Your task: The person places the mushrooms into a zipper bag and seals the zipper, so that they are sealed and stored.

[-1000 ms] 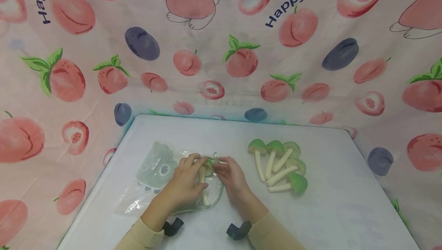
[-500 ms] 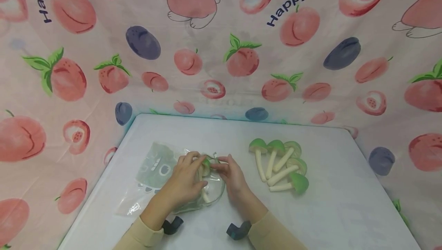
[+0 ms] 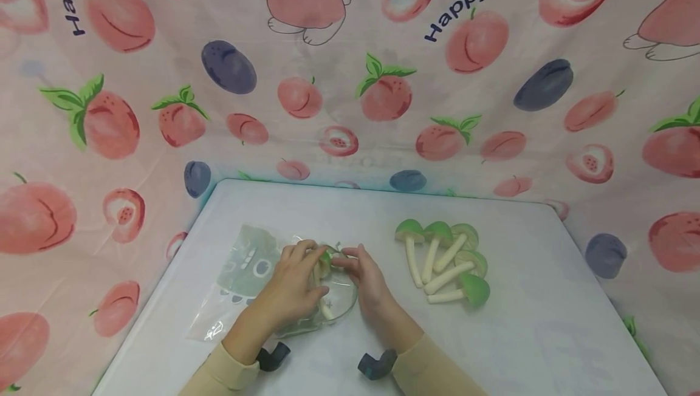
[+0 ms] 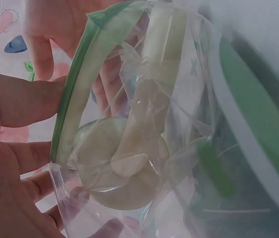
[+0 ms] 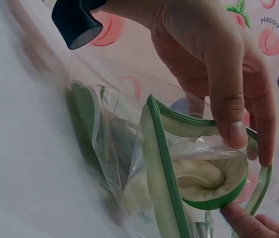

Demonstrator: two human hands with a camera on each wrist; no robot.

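A clear zip bag (image 3: 243, 271) with a green cartoon print lies on the left half of the table. Its green zip strip (image 5: 165, 158) is parted, and the mouth faces right. Inside the mouth sits a toy mushroom (image 5: 213, 191) with a green cap and cream stem. My left hand (image 3: 295, 280) holds the bag at the mouth, thumb and fingers curled over the zip edge around the mushroom. From the right, my right hand (image 3: 373, 280) reaches to the mouth with extended fingers; in the right wrist view its fingertip (image 5: 236, 218) touches the cap's rim.
Several similar green-capped mushrooms (image 3: 445, 262) lie in a cluster to the right of my right hand. The white table (image 3: 525, 299) ends at a fruit-printed cloth (image 3: 350, 110) behind. Each wrist carries a black camera mount (image 3: 377, 364).
My right fingers have shifted slightly left into the bag mouth, and the mushroom cap has moved a little left with them. My left hand has stayed nearly still on the bag.
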